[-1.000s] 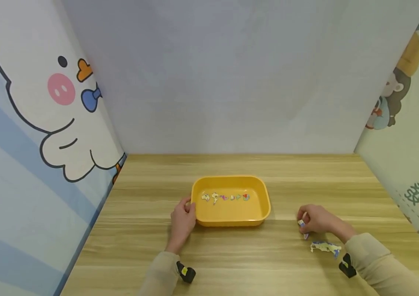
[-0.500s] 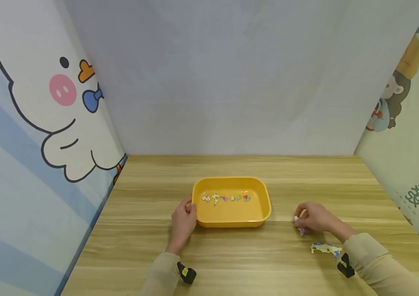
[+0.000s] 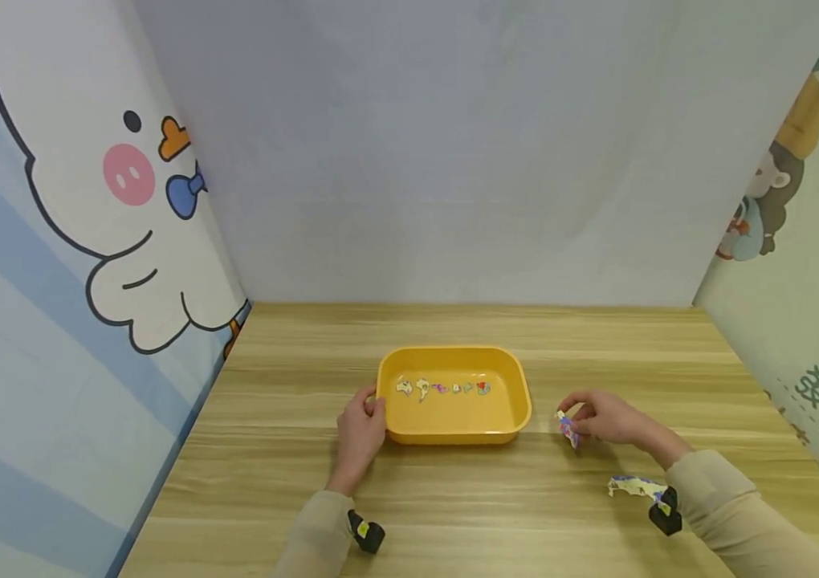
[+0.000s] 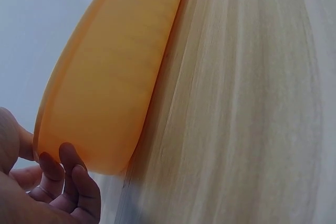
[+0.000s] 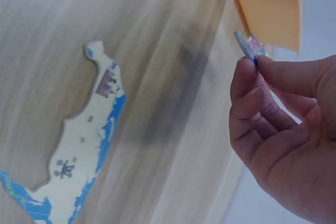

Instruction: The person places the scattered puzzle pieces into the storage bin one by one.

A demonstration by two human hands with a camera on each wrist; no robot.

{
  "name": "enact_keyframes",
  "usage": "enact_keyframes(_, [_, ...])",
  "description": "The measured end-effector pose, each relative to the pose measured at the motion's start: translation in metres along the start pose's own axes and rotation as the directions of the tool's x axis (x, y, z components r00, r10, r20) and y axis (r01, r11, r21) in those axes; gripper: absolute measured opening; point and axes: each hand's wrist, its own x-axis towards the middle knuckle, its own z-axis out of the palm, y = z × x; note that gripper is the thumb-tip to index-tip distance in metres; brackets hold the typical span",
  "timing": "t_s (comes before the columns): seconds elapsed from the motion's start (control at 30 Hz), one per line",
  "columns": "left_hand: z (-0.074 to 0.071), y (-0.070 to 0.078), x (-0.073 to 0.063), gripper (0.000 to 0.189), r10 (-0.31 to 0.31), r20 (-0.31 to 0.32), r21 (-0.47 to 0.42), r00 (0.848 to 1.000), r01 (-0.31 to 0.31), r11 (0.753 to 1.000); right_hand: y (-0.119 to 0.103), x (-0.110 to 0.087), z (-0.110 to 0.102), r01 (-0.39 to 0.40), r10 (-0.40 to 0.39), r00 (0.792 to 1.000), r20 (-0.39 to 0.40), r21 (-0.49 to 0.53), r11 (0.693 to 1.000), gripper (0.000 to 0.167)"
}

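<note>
My left hand (image 3: 361, 428) pinches the left rim of a yellow plastic basin (image 3: 453, 438), fingers against its outer wall (image 4: 113, 77). Several small, irregular puzzle pieces lie in a row on the basin's floor, among them a cream one (image 3: 404, 387) and a red and teal one (image 3: 483, 388). To the right of the basin, my right hand (image 3: 608, 419) pinches a small multicoloured puzzle piece (image 3: 567, 428) between thumb and fingertips, above the table. A larger cream and blue puzzle piece (image 5: 81, 145) with a skull print lies flat on the table near my right wrist.
The wood-grain table (image 3: 467, 506) carries everything. A plain pale sheet (image 3: 453, 160) rises behind it, and cartoon-printed sheets stand on the left (image 3: 55, 337) and right (image 3: 800, 305). Each wrist wears a black device, the left one (image 3: 366, 533) beside the cuff.
My right hand has moved left toward the basin with the small puzzle piece pinched in it. The left hand stays on the rim. The large piece has not moved.
</note>
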Motion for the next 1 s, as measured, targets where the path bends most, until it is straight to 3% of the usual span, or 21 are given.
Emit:
enact_keyframes(0.33, [0.003, 0.000, 0.001, 0.027, 0.002, 0.002, 0.006, 1.000, -0.002, 1.000, -0.013, 0.004, -0.014, 0.081, -0.082, 0.997, -0.014, -0.052, 0.995, 0.029])
enact_keyframes(0.53, [0.002, 0.000, 0.000, 0.027, -0.010, 0.001, 0.006, 1.000, 0.010, 1.000, -0.026, 0.012, -0.013, 0.031, -0.030, 0.997, -0.077, 0.009, 0.999, 0.033])
enact_keyframes(0.67, [0.001, 0.000, 0.001, 0.027, 0.002, 0.006, 0.013, 1.000, -0.002, 1.000, -0.033, 0.019, -0.010, 0.017, -0.015, 0.994, -0.106, 0.019, 1.000, 0.030])
enact_keyframes(1.0, [0.002, -0.001, 0.001, 0.028, -0.008, 0.000, 0.022, 1.000, 0.008, 1.000, -0.049, 0.036, -0.011, 0.067, -0.074, 0.986, -0.148, -0.051, 0.996, 0.019])
